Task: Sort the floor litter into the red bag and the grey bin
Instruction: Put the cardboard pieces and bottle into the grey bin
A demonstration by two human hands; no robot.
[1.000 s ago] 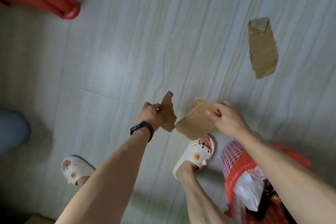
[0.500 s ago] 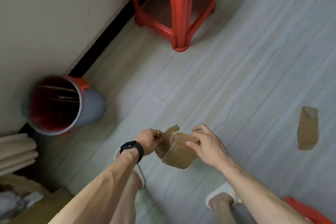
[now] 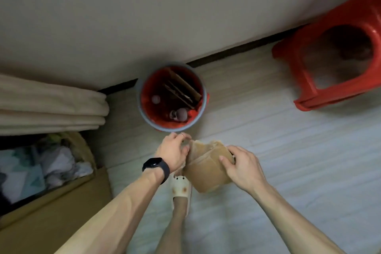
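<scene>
A grey bin [image 3: 203,97] with a red liner stands against the wall, just beyond my hands. Inside it lie flat cardboard strips and a couple of crumpled lumps. Both hands hold torn brown cardboard pieces [image 3: 208,168] pressed together just in front of the bin's near rim. My left hand [image 3: 174,151], with a black watch on the wrist, pinches their left edge. My right hand [image 3: 240,164] grips their right side, fingers curled over the top. The red bag is out of view.
A red plastic stool [image 3: 329,62] stands at the right by the wall. An open cardboard box [image 3: 61,208] of crumpled paper and cloth sits at the left, with folded beige fabric [image 3: 51,107] above it. My foot in a white slipper [image 3: 180,188] is below the cardboard.
I have turned and stepped towards the bin, now straight ahead. Both hands carried the cardboard pieces up to its near rim. The loose cardboard scrap on the floor has left the view.
</scene>
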